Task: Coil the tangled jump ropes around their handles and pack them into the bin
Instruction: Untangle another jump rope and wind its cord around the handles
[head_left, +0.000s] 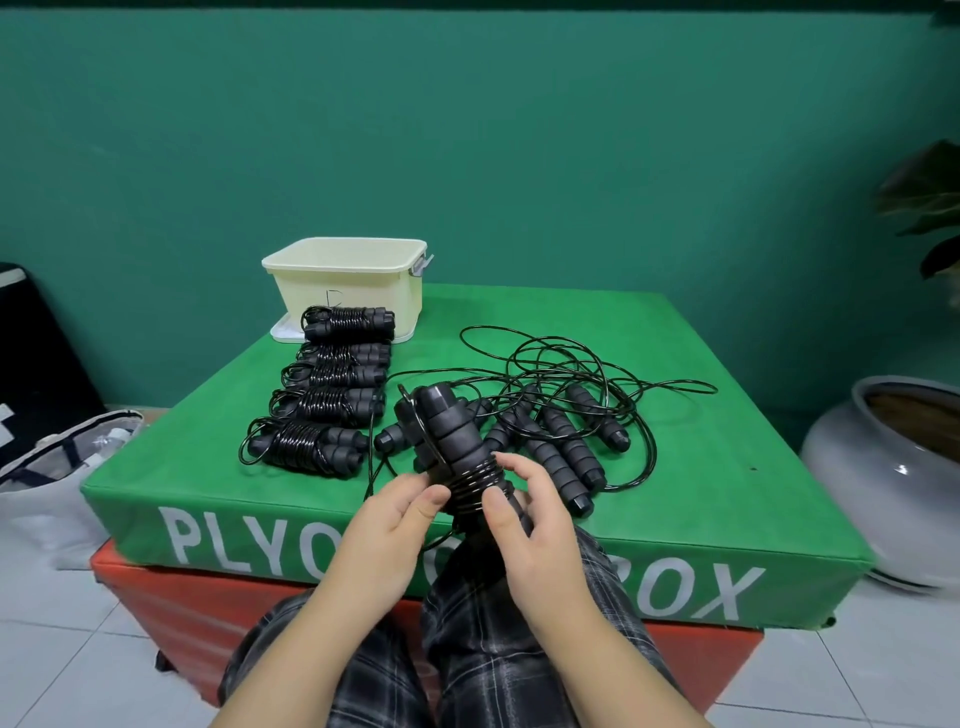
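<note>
Here green plyo box (701, 415), teal wall (519, 130).

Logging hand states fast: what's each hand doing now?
Left hand: pinches the rope coil.
Right hand: grips the paired handles.

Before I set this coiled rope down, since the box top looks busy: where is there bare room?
Bare green shows right of the tangled ropes, toward the plyo box's right edge, and behind the tangle, right of the cream bin. A narrow strip runs along the front edge. Crowded: the row of coiled ropes left, the tangle at centre.
</note>
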